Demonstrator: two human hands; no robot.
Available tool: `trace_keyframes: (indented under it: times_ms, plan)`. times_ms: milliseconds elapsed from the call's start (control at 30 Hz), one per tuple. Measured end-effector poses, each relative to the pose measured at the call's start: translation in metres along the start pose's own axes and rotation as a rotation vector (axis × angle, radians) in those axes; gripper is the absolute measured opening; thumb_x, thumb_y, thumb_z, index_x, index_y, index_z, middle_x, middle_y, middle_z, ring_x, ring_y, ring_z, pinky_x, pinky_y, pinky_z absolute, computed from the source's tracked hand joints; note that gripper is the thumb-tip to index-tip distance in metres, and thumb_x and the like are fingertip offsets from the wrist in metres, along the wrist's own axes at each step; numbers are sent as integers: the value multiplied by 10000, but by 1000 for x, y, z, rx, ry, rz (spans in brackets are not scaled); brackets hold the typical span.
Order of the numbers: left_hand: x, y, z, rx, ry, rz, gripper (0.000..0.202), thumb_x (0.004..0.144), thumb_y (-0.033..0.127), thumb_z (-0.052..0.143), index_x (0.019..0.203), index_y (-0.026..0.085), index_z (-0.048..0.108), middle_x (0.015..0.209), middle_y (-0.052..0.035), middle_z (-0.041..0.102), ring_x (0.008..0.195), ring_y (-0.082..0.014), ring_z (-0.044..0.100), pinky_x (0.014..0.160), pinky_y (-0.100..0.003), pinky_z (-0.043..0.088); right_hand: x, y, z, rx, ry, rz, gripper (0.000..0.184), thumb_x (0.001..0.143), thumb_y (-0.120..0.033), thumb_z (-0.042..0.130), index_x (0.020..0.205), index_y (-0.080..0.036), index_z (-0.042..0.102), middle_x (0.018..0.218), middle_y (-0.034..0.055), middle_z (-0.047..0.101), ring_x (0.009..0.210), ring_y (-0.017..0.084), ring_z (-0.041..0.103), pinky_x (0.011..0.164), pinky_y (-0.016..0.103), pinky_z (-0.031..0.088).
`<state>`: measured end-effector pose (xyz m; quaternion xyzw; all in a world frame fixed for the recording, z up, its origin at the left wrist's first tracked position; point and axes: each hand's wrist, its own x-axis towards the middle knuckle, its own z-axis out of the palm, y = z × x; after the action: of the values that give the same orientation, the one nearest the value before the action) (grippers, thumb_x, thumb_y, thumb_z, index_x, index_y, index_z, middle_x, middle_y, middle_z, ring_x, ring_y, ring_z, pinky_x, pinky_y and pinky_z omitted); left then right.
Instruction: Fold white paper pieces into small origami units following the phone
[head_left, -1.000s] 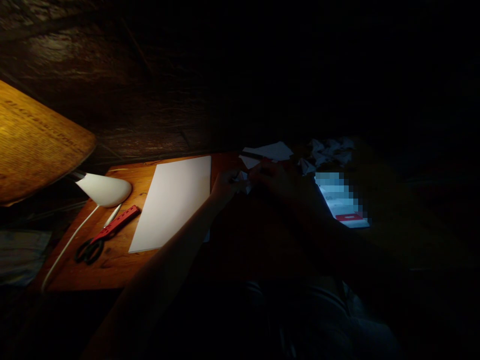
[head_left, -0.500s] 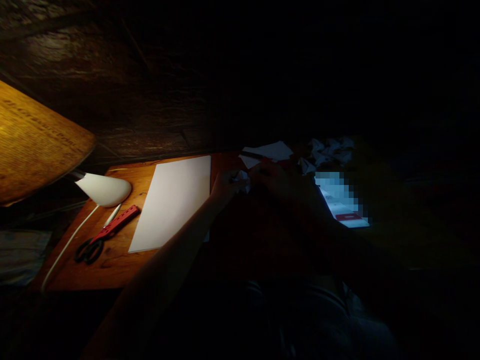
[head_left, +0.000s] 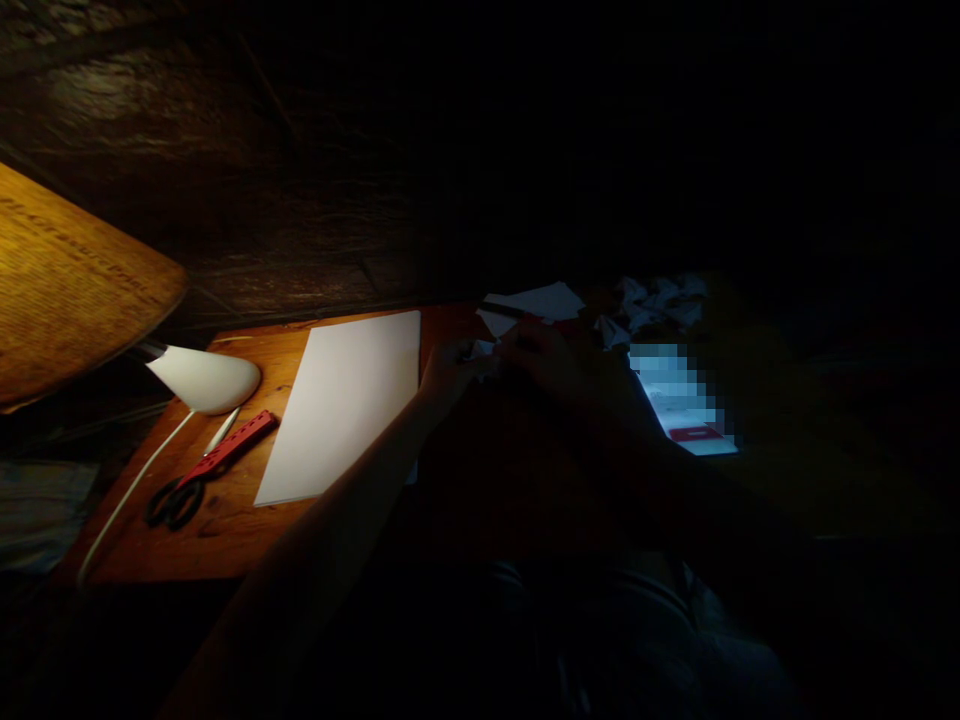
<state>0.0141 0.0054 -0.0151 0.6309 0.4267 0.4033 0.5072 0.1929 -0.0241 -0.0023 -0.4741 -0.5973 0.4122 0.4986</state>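
Observation:
In dim light at the middle of the head view, a small piece of folded white paper (head_left: 482, 349) sits between my hands. My left hand (head_left: 448, 364) is closed, pinching the paper from its left side. Against the right side, the bent fingers of my right hand (head_left: 541, 356) are closed on the same paper, their tips lost in shadow. Just beyond my hands lie flat white paper pieces (head_left: 551, 300) with a dark, narrow object across them. To the left of my left hand is a stack of white paper sheets (head_left: 356, 400).
Several folded paper shapes (head_left: 654, 300) lie at the back right, above a lit tablet or phone screen (head_left: 694, 434). On the left of the wooden table (head_left: 225, 545) stand a white lamp base (head_left: 214, 378), scissors with a red sheath (head_left: 229, 450), a white pen (head_left: 222, 432) and a cord (head_left: 135, 490).
The folded paper has turned slightly between my fingers and shows less of its white face. Both hands stay in nearly the same place, and the view has shifted very slightly.

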Motion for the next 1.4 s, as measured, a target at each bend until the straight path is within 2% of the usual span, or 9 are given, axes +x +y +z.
trace_keyframes:
  times_ms: [133,233,367,467,900,1067,1233,1400]
  plan:
    - [2,-5,-1,28,-39,17,279,684,409,823,667,167,685,643,6,654,594,-111,543,559,-223,402,0,2,0,12,-5,-7,216,838,-337,735,674,-232,642,717,-2,645,750,185,589,728,322,453]
    - [4,-8,0,32,-46,18,299,698,425,829,692,162,687,660,6,656,611,-110,548,563,-220,403,0,2,0,25,3,-20,224,856,-265,705,654,-229,616,695,-8,617,737,176,569,724,313,440]
    - [4,-9,0,57,-34,14,386,664,502,865,744,156,713,698,-2,674,638,-117,561,573,-223,409,-1,0,-1,-1,17,-10,229,876,-274,706,668,-230,622,703,-11,617,744,173,560,716,306,432]
    - [4,-9,0,85,-27,-1,415,653,527,876,713,155,702,670,0,661,614,-113,546,556,-223,395,-2,-2,-2,-33,10,-16,210,862,-281,707,669,-232,640,712,-7,634,749,177,566,716,310,438]
    - [2,-8,-3,57,-55,9,357,652,457,899,712,156,717,655,2,664,590,-109,549,550,-222,404,-5,-3,-3,19,-63,-17,284,835,-467,737,710,-232,639,741,1,633,741,172,559,714,314,459]
    - [0,-1,1,19,-65,22,386,641,496,878,724,163,700,660,8,648,596,-111,535,553,-231,393,-2,0,-2,54,-58,-19,198,805,-372,739,696,-238,642,750,-5,640,775,177,572,739,310,471]
    - [-2,3,2,1,-46,74,324,672,442,848,763,172,693,658,22,626,599,-107,524,560,-227,388,-2,-2,-2,64,-27,-7,174,816,-273,737,681,-233,633,750,-11,627,780,173,575,753,312,464]
    - [-1,-3,-2,29,-33,99,254,724,365,798,672,174,639,601,26,575,568,-100,502,550,-226,375,-1,-1,0,51,-34,-11,221,830,-310,753,675,-232,615,727,-12,619,757,174,573,739,315,466]
